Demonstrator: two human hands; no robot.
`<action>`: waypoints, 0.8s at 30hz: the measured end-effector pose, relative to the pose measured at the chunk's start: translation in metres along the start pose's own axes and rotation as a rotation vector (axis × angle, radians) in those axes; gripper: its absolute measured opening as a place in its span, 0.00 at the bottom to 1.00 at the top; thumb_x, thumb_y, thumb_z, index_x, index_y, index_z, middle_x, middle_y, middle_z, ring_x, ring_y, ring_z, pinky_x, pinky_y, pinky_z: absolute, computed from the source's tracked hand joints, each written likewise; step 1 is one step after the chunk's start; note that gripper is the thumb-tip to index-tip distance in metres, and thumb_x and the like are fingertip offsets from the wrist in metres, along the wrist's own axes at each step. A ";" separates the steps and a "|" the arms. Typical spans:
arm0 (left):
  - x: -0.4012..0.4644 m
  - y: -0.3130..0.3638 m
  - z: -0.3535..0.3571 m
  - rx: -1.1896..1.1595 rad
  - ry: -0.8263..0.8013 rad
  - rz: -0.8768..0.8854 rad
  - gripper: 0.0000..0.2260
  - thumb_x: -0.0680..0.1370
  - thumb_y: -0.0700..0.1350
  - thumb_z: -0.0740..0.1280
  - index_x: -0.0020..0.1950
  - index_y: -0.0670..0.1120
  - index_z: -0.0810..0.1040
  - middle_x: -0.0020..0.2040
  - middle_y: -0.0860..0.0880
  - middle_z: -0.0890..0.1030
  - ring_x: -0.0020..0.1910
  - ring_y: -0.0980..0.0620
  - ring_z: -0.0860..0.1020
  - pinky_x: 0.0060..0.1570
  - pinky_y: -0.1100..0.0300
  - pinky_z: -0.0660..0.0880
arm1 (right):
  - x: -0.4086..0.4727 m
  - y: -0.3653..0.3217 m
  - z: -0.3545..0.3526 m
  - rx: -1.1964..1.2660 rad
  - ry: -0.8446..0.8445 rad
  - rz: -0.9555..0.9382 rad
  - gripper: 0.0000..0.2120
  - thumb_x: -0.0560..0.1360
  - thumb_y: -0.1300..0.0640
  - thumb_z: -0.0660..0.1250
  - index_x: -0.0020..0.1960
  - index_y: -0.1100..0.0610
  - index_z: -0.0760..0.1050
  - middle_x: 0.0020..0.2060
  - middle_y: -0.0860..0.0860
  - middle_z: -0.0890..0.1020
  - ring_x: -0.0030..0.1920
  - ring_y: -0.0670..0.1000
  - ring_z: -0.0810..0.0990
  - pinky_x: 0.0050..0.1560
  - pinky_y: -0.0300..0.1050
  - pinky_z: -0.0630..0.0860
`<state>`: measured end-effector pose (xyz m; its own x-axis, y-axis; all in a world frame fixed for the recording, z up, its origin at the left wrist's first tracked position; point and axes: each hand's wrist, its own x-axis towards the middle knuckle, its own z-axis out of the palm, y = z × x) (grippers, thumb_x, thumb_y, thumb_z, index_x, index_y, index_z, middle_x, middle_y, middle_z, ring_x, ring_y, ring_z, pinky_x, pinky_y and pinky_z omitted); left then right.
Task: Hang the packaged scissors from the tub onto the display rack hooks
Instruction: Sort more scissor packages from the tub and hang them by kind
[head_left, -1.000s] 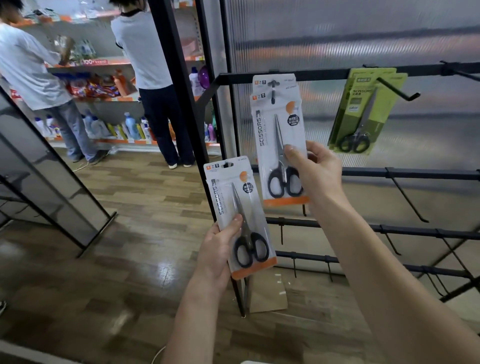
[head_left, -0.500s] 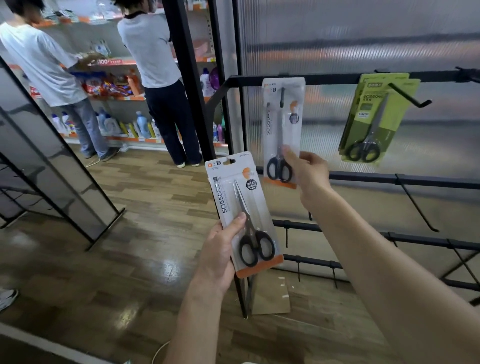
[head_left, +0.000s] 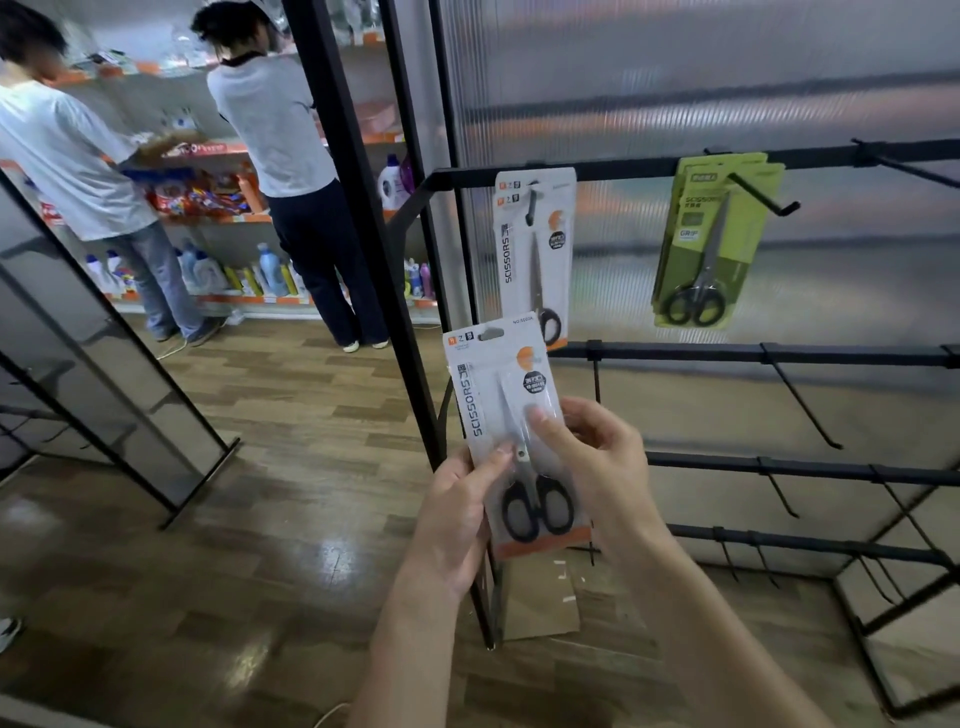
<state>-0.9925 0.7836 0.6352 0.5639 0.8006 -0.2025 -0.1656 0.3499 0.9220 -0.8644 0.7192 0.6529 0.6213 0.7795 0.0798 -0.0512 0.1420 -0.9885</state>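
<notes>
A white-and-orange pack of black-handled scissors (head_left: 498, 395) is upright in front of the black display rack (head_left: 727, 356). My left hand (head_left: 457, 525) grips its lower left edge, thumb on the front. My right hand (head_left: 592, 467) pinches its right side, thumb on the blister. White scissors packs (head_left: 535, 249) hang from the top-left hook. Green scissors packs (head_left: 711, 244) hang from the hook to the right. The tub is out of view.
Several bare hooks (head_left: 800, 395) stick out from the lower rails. A flat piece of cardboard (head_left: 540, 603) lies at the rack's foot. Two people (head_left: 270, 130) stand at shelves at the far left. A glass panel frame (head_left: 104, 374) stands on the wooden floor to the left.
My right hand let go of the white pack, which now hangs on the top-left hook, and came down to the pack in my left hand. Both hands now hold that pack.
</notes>
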 end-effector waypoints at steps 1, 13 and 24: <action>0.000 0.000 0.000 0.022 0.010 0.001 0.12 0.85 0.43 0.65 0.67 0.46 0.83 0.60 0.40 0.87 0.60 0.40 0.85 0.58 0.45 0.82 | -0.001 -0.004 -0.003 0.000 0.017 -0.017 0.08 0.78 0.54 0.74 0.55 0.56 0.84 0.46 0.53 0.88 0.47 0.56 0.87 0.49 0.57 0.85; 0.001 -0.004 -0.009 0.068 0.043 -0.041 0.14 0.82 0.47 0.71 0.68 0.49 0.80 0.59 0.47 0.88 0.62 0.46 0.85 0.65 0.51 0.80 | 0.022 -0.058 -0.006 0.034 0.087 -0.169 0.08 0.78 0.51 0.74 0.55 0.53 0.83 0.44 0.56 0.87 0.45 0.59 0.87 0.42 0.55 0.85; 0.005 -0.005 -0.015 0.000 0.142 -0.056 0.13 0.81 0.44 0.71 0.65 0.45 0.83 0.59 0.45 0.88 0.57 0.43 0.87 0.59 0.48 0.79 | 0.078 -0.051 0.005 -0.060 0.225 -0.030 0.14 0.74 0.48 0.78 0.56 0.53 0.83 0.42 0.47 0.83 0.43 0.45 0.81 0.43 0.37 0.76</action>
<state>-1.0011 0.7928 0.6250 0.4525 0.8404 -0.2984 -0.1366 0.3960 0.9080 -0.8172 0.7760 0.7106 0.7811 0.6186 0.0853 0.0123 0.1213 -0.9925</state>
